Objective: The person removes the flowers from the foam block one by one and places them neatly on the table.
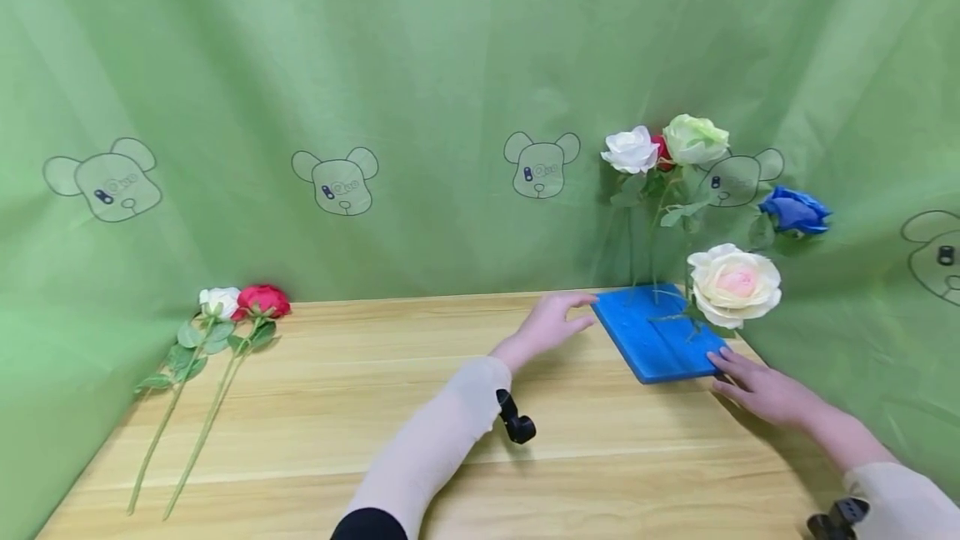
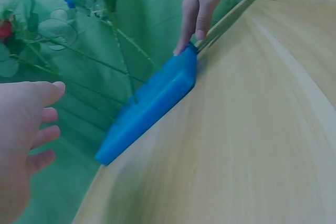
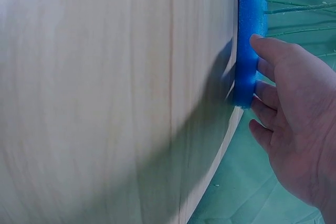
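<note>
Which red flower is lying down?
The red rose at the left, lying on the wooden table beside a white rose; the other red flower stands up above the blue board.

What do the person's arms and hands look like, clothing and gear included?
The left hand and right hand wear no gloves. The left sleeve and right sleeve are plain cream. A small black device sits at the left wrist, another at the right. A black patch shows farther up the left arm.
</note>
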{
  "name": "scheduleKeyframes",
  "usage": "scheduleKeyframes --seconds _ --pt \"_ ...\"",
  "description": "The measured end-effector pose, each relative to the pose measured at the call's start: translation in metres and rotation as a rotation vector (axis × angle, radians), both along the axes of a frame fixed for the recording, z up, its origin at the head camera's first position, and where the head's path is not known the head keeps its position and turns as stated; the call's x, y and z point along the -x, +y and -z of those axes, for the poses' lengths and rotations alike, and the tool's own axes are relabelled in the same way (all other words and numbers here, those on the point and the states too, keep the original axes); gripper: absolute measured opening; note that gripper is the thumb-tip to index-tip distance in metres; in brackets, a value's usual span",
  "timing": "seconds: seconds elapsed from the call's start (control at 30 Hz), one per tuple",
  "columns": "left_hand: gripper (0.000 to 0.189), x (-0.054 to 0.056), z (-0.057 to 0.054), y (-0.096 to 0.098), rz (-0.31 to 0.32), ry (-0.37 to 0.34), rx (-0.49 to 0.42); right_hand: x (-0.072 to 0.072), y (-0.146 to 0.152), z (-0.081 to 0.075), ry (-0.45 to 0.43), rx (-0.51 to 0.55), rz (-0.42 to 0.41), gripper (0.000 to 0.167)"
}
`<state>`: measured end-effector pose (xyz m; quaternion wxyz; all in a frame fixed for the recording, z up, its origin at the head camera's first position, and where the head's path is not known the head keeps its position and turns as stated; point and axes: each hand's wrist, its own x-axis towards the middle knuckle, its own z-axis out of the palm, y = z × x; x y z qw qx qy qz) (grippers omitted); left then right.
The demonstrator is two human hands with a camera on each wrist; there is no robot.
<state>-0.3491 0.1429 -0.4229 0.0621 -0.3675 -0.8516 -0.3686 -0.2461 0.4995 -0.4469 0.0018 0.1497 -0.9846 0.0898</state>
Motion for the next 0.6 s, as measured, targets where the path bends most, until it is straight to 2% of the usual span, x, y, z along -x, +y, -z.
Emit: scheduleKeyframes --seconds 0.13,0.33,0.6 --pt "0.04 0.002 0.004 0.019 -0.002 0.034 0.04 0.0 0.001 0.001 0.002 -0.002 0.005 0.06" --pt "0.045 0.006 0.012 0.049 0.01 0.016 0.079 -0.004 0.002 0.0 -0.001 -0.003 0.01 0.06" --pt "0.044 0.018 0.025 0.078 0.015 0.044 0.15 -0.006 -0.003 -0.003 -0.011 0.016 0.017 0.06"
